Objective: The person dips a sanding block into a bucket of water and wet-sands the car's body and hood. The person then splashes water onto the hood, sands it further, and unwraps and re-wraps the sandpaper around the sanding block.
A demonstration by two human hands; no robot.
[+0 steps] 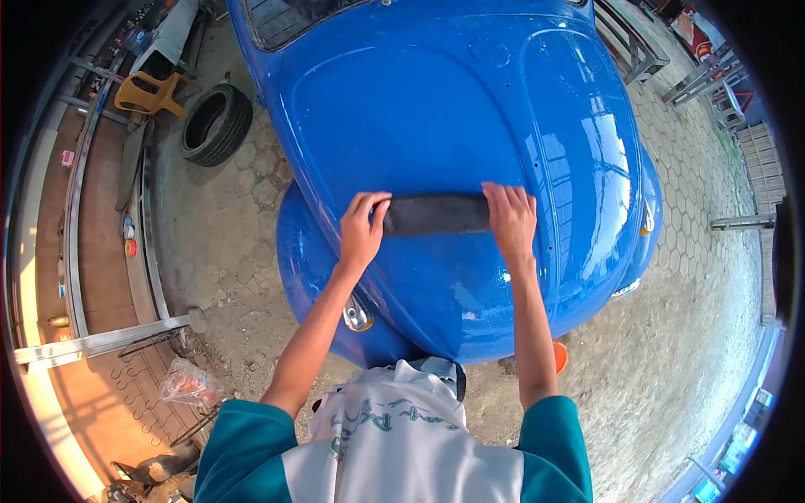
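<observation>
My left hand and my right hand are closed on opposite ends of a dark grey, flat, slightly wrinkled strip. Its exact kind I cannot tell. Held level, it is stretched between them over the glossy blue car body, just in front of my chest. Whether its underside touches the paint is not clear. The fingertips curl over the strip's ends, with the thumbs partly hidden. Below my left wrist a chrome lamp sits on the fender.
At the far left lies a black tyre, near an orange plastic chair. Metal-framed shelving runs along the left. An orange container stands on the ground right of the car. A wooden bench is behind at right.
</observation>
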